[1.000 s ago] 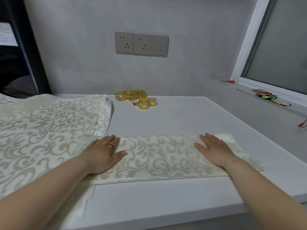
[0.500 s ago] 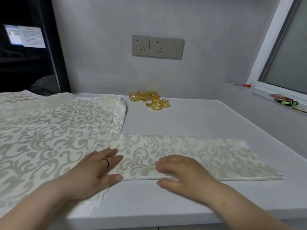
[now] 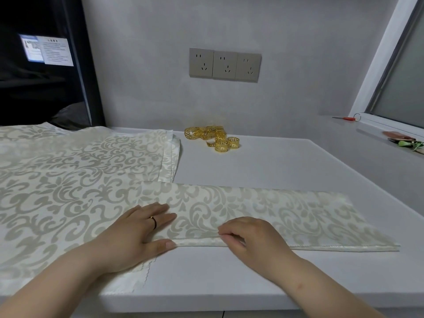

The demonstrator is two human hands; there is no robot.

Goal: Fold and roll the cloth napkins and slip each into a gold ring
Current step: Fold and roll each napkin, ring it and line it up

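Observation:
A cream napkin with a pale scroll pattern (image 3: 286, 216), folded into a long strip, lies across the front of the white table (image 3: 275, 166). My left hand (image 3: 135, 235) rests flat on the strip's left end, fingers straight, a ring on one finger. My right hand (image 3: 250, 237) sits at the strip's near edge around its middle, fingers curled and pinching the hem. Several gold rings (image 3: 215, 138) lie in a heap at the back of the table, well beyond both hands.
A stack of unfolded napkins (image 3: 80, 166) covers the table's left half, partly under the strip. A triple wall socket (image 3: 224, 65) is on the back wall. A window sill at right holds small scissors (image 3: 346, 118) and oddments (image 3: 406, 141).
My right hand slid from the strip's right end to its near edge at the middle and curled onto the hem. The camera turned left. The left hand stayed put.

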